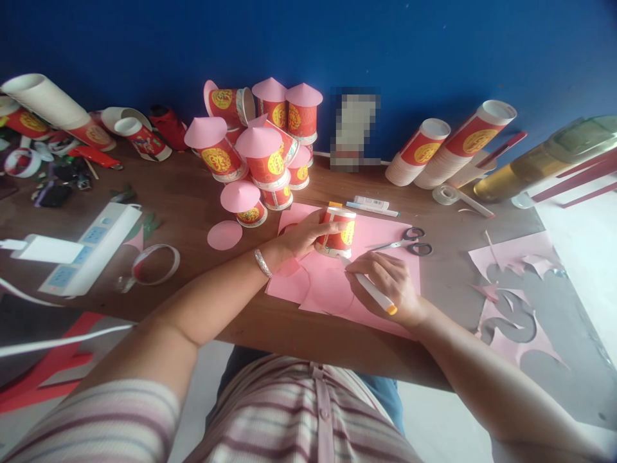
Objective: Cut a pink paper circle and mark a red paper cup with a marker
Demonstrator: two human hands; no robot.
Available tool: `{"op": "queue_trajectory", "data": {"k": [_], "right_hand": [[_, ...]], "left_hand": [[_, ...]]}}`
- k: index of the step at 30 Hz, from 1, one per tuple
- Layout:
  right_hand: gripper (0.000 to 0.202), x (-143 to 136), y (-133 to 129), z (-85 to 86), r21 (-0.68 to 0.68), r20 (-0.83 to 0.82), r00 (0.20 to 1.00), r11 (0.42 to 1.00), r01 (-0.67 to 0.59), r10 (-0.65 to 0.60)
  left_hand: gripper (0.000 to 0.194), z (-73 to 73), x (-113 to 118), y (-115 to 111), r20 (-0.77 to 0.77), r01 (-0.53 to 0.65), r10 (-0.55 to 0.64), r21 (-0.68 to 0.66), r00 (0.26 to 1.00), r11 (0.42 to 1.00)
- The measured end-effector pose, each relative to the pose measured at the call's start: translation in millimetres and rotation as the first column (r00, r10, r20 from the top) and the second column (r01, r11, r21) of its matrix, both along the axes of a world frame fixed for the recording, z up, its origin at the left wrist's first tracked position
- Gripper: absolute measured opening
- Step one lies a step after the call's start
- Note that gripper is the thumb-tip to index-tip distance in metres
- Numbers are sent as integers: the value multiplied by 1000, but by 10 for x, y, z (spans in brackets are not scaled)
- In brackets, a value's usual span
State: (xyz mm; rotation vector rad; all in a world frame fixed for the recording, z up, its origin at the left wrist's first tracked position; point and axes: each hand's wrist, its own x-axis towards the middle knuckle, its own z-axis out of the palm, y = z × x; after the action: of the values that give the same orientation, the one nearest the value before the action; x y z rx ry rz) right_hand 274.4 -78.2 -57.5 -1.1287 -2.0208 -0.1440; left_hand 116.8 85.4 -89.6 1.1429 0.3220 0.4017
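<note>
Cup (343, 233) in the left hand (308, 235), pen (373, 292) at its foot.
The left hand grips the cup's side over the pink sheet (378, 235), near the worktop's (265, 325) front edge, apparently to steady it; that arm reaches in diagonally, thumb across the cup. The right hand (391, 283) closes round the pen, tip slanting toward the cup's base; whether they touch, I cannot tell.

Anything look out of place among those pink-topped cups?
Yes: at the back left, one pink-topped cup lies on its side, open end facing right, whereas the group's frontmost cup stands upright.
</note>
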Motion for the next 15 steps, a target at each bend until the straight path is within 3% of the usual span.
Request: {"op": "queue_trajectory", "data": {"k": [15], "right_hand": [[23,25,15,-17,21,12,1000,1000,8,-8]], "left_hand": [[39,56,2,-18,-23,-2,1,-13,1000,1000]]}}
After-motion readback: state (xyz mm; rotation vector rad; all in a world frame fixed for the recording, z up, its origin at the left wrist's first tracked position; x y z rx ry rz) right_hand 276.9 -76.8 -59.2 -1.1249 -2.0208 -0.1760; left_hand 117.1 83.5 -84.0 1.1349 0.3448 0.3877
